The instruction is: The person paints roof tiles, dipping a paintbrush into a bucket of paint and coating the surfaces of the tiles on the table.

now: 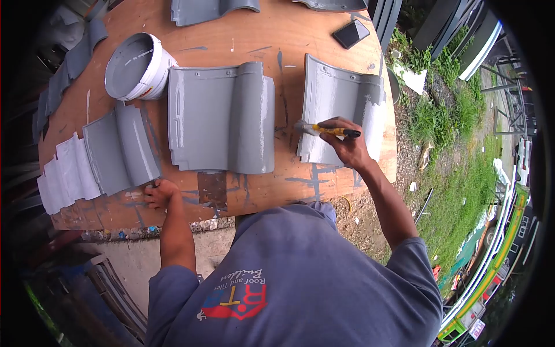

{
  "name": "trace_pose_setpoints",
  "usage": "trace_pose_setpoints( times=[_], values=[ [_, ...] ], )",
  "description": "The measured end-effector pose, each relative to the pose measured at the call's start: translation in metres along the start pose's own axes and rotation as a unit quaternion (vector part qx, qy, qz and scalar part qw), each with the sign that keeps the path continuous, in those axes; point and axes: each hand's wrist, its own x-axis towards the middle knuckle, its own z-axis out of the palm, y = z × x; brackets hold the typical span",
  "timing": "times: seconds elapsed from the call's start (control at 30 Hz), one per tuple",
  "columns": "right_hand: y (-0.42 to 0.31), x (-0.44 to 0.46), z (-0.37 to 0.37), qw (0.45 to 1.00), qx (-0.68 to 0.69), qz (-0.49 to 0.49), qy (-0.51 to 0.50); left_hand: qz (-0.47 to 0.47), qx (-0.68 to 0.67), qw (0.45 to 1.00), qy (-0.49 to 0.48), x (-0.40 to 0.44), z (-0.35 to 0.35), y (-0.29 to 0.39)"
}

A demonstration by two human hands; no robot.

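My right hand (348,144) grips a paintbrush (329,130) with a yellow and black handle. Its grey-coated bristles are at the left edge of a curved roof tile (332,92), which is painted grey at the top and left and still white at the lower right. My left hand (162,194) rests on the table near its front edge, fingers apart, close to the lower end of a grey roof tile (124,147). Between the hands lies a larger grey tile (208,115). A white bucket (157,69) of grey paint stands behind the left tile.
A black phone (351,34) lies on the paint-streaked wooden table (289,191) at the back right. More grey tiles (211,8) lie along the far edge and the left edge. A white sheet-like piece (68,173) sits beside the left tile. Grass (445,191) and gravel border the right side.
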Motion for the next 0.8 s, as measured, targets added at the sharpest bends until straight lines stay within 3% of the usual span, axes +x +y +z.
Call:
trace_pose_setpoints(
  times=[0.07,0.13,0.17,0.2,0.33,0.4,0.47,0.57,0.8],
  values=[
    [-0.007,-0.013,-0.001,0.984,-0.012,0.061,-0.168,0.013,0.017,1.0,0.014,0.001,0.003,-0.002],
    [-0.021,-0.023,0.002,0.974,-0.039,0.054,-0.217,0.012,0.003,1.0,0.006,-0.002,0.001,-0.003],
    [-0.035,-0.02,0.005,0.975,-0.024,0.086,-0.204,0.019,-0.009,1.0,0.003,0.0,-0.003,-0.003],
    [-0.042,-0.013,0.008,0.982,-0.006,0.051,-0.182,0.0,-0.012,1.0,0.011,0.001,-0.007,-0.002],
    [-0.111,0.052,0.045,0.985,0.163,0.061,-0.013,0.004,-0.032,0.999,-0.012,0.003,-0.013,-0.002],
    [-0.154,0.098,0.076,0.978,0.196,-0.006,0.064,0.002,-0.05,0.998,-0.027,0.006,-0.005,-0.007],
    [-0.204,0.147,0.108,0.98,0.187,-0.043,0.05,0.041,-0.067,0.997,-0.019,0.007,0.01,-0.014],
    [-0.242,0.223,0.174,0.96,0.266,-0.091,-0.022,0.021,-0.086,0.995,-0.039,0.006,-0.008,-0.009],
    [-0.262,0.328,0.302,0.988,0.082,-0.082,-0.099,0.027,-0.115,0.99,-0.08,0.01,-0.01,-0.014]
  ],
)
